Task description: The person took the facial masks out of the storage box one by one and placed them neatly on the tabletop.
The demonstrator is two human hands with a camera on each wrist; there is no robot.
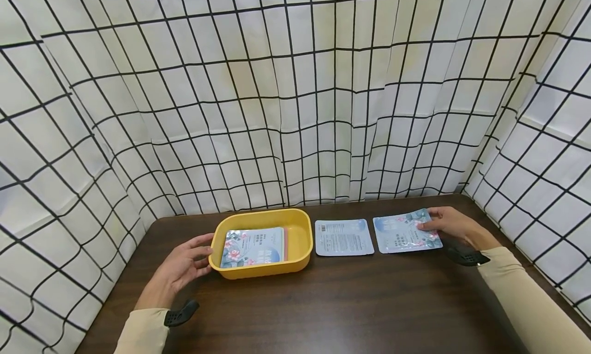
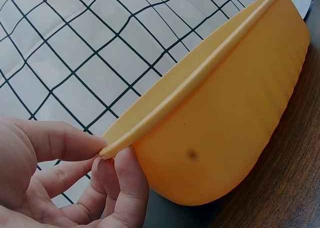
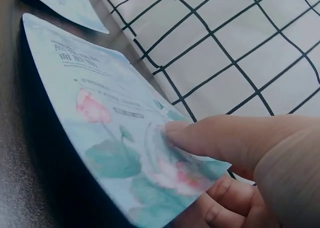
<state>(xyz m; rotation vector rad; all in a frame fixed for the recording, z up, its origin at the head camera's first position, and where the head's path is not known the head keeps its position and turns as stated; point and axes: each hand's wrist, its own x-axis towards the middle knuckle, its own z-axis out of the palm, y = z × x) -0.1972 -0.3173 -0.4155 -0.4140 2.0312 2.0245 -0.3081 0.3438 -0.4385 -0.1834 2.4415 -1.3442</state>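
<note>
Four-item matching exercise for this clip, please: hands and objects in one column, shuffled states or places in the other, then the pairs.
1. left hand
2. right hand
3. yellow bin
4. text-covered packet

A. pinching the rightmost packet
B. lying between the yellow bin and the rightmost packet
C. pinching the yellow bin
D. contains a flower-print packet

Pairs: 1-C, 2-A, 3-D, 4-B

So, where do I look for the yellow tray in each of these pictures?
Head: the yellow tray sits left of centre on the brown table, beside the left hand.
Left wrist: it runs from lower centre to upper right, its rim pinched in the fingers.
Right wrist: I can't make it out there.
Shared landmark: the white cloth with black grid lines.
</note>
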